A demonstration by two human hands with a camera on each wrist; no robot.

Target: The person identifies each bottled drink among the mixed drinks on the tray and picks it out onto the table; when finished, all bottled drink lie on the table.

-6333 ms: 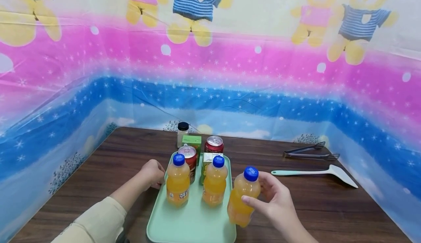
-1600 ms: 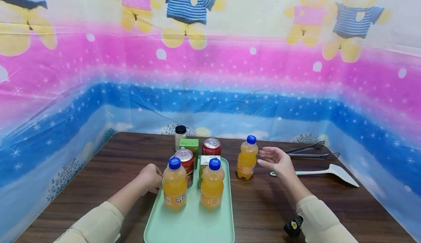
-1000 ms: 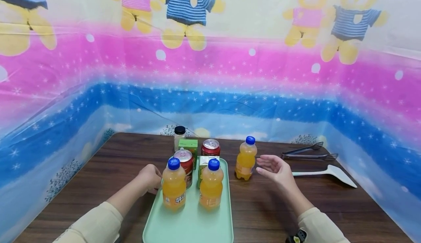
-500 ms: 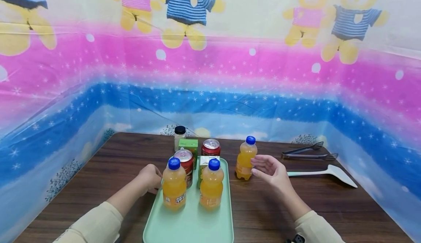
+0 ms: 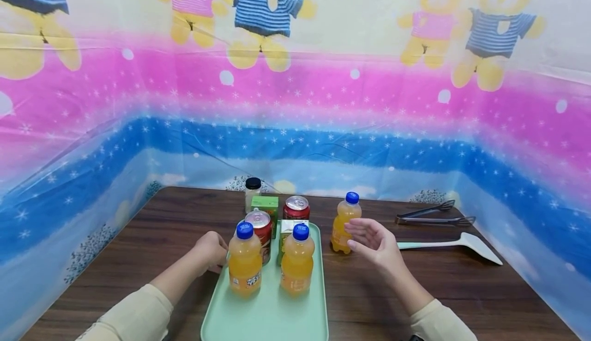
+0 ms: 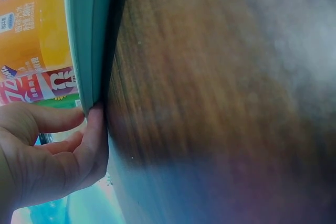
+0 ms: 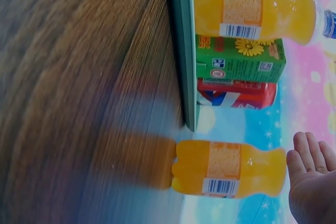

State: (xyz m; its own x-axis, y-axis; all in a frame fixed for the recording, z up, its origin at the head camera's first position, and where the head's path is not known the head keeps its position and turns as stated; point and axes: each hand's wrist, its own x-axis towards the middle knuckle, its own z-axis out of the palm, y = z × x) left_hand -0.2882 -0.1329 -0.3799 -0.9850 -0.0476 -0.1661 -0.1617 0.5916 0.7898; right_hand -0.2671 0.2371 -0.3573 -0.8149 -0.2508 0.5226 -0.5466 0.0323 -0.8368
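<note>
The left hand (image 5: pixel 211 251) pinched the tray edge (image 6: pixel 86 35); the right hand (image 5: pixel 376 246), loosely outstretched, hung beside an upright bottle (image 5: pixel 340 228)

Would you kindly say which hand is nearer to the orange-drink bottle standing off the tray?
Right: the right hand is close beside the bottle. The left hand pinches the tray by its left edge, well away from the bottle.

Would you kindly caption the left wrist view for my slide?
The left hand pinches the rim of a green tray bearing a bottle of orange drink.
</note>
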